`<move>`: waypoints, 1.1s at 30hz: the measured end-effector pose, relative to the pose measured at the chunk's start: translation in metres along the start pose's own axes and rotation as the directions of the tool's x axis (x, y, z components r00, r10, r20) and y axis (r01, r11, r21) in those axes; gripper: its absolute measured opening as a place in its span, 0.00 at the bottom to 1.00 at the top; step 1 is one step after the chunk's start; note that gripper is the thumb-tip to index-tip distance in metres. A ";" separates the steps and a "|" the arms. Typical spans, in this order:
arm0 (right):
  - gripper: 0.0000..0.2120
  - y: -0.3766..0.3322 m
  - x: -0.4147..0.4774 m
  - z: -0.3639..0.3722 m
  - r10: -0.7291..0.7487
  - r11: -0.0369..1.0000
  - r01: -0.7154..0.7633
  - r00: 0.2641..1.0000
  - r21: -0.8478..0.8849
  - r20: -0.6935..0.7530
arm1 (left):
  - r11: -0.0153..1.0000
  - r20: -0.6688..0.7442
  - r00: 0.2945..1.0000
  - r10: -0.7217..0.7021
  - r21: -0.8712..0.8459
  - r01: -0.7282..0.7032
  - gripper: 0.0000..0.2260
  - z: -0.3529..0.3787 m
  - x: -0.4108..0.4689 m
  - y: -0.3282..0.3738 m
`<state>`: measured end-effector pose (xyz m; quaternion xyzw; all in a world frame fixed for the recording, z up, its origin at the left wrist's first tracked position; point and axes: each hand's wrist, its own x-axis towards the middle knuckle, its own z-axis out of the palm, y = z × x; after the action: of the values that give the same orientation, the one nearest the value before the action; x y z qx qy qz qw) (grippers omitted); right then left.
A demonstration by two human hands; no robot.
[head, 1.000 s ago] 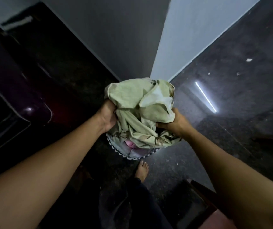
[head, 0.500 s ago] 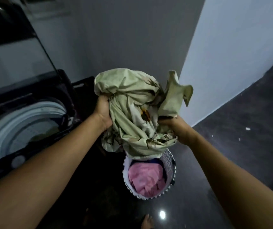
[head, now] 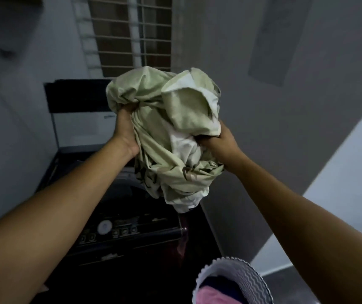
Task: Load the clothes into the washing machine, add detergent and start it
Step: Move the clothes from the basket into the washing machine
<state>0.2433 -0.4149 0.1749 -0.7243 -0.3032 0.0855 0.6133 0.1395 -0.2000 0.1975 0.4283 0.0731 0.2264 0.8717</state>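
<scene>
**Head view: the loading step.** I held a crumpled bundle of pale green printed cloth with a white lining (head: pixel 171 137) in the air with both hands. It was above the dark top-loading washing machine (head: pixel 121 232) and towards its right side. My left hand (head: pixel 125 130) was curled into the folds on the bundle's left flank, with the fingers buried in fabric. My right hand (head: pixel 220 142) gripped a gathered fold on the right flank.

The bundle's lowest tail hung near the right side of the machine's top, apart from the panel of round buttons at the front. The glossy hinged lid (head: pixel 79 97) stood raised against the wall beneath a barred window (head: pixel 132 36). The tub opening lay between lid and panel. My left forearm and the bundle largely hid it, so I could not tell what it held. At lower right stood a white laundry basket with a wavy-patterned wall (head: pixel 255 281), holding a pink garment (head: pixel 213 295) and something dark blue.

**Judgement.** The task was at an early stage. Loading was under way, more clothes remained in the basket, and the detergent and start steps were not yet done. No detergent container was in view.

The next move called for carrying the bundle leftward and down over the opening. Both hands would then have to loosen together so that the cloth dropped in. The trailing tail would have to clear the rim or it might drape outside the tub.
</scene>
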 end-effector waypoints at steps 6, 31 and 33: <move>0.15 -0.010 0.061 0.081 -0.066 0.998 0.066 0.997 -0.012 -0.041 | 0.988 -0.149 0.984 0.100 0.131 -0.081 0.23 -0.079 0.018 0.066; 0.42 0.253 0.102 0.296 0.608 0.524 0.067 0.668 -0.849 0.429 | 0.016 -0.513 0.721 -0.466 0.810 0.586 0.42 -0.429 0.095 -0.071; 0.38 0.266 0.101 0.301 0.606 0.498 0.050 0.694 -0.866 0.388 | -0.118 -0.482 0.686 -0.545 0.855 0.506 0.39 -0.436 0.101 -0.080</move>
<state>0.2642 -0.1249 -0.1200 -0.8847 -0.3672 0.2862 0.0245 0.1152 0.1148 -0.1300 0.8120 0.3481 -0.2476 0.3976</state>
